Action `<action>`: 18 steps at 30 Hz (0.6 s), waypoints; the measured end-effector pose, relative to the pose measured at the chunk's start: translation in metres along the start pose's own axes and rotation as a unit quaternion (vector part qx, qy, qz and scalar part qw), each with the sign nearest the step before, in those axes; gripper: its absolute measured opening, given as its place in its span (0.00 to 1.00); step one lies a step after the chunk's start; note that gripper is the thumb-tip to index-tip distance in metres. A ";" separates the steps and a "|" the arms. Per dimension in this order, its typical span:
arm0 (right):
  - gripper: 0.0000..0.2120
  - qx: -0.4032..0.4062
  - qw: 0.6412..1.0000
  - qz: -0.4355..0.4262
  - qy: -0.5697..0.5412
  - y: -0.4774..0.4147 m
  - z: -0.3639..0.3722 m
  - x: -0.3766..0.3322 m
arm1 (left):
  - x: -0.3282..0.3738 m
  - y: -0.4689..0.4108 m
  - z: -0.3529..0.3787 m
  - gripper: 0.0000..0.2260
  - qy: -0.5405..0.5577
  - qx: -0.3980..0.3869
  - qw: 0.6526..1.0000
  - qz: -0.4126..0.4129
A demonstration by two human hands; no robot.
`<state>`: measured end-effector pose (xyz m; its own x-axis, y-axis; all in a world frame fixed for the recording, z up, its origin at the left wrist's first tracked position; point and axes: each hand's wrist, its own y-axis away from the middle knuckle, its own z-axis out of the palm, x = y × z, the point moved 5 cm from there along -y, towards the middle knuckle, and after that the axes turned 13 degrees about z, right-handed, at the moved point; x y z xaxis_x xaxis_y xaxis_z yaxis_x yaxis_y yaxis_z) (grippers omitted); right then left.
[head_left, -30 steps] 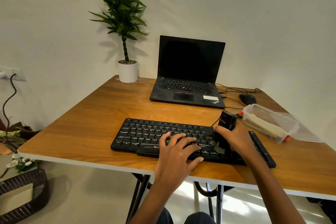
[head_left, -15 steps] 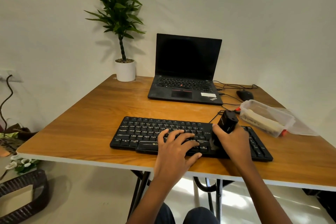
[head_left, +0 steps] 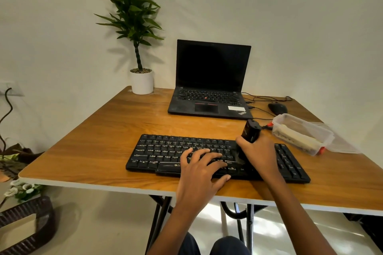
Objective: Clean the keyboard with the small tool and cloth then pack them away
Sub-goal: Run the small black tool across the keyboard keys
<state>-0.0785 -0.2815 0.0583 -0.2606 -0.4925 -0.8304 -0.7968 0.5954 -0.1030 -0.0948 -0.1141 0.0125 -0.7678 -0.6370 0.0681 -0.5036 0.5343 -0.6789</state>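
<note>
A black keyboard [head_left: 165,151] lies near the front edge of the wooden table [head_left: 103,141]. My left hand [head_left: 199,170] rests on its middle keys with the fingers spread. My right hand [head_left: 259,153] grips a small black cleaning tool [head_left: 250,130], held upright and tilted, its lower end down on the keys right of centre. A clear plastic box [head_left: 300,132] with a pale cloth-like roll inside sits to the right of the keyboard, its lid [head_left: 339,143] beside it.
An open black laptop [head_left: 209,80] stands behind the keyboard, with a black mouse [head_left: 277,107] and cables [head_left: 261,99] to its right. A potted plant [head_left: 141,80] is at the table's back left corner. A wicker basket [head_left: 27,223] sits on the floor at left.
The tool in my right hand has shifted slightly along the keys and tilted more. My left hand stays on the keyboard. The view has tilted up a little.
</note>
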 end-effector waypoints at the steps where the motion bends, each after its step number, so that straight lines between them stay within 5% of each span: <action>1: 0.08 0.016 1.000 0.003 -0.002 -0.006 0.004 -0.001 | 0.000 0.000 0.000 0.15 0.002 0.001 1.000 0.001; 18: 0.06 -0.067 0.996 -0.037 -0.037 0.022 -0.003 0.000 | -0.002 0.000 0.001 0.15 0.006 0.005 1.000 -0.004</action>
<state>-0.0979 -0.2698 0.0579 -0.1615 -0.4801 -0.8622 -0.8788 0.4675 -0.0958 -0.0933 -0.1135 0.0117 -0.7685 -0.6347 0.0814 -0.5053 0.5239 -0.6857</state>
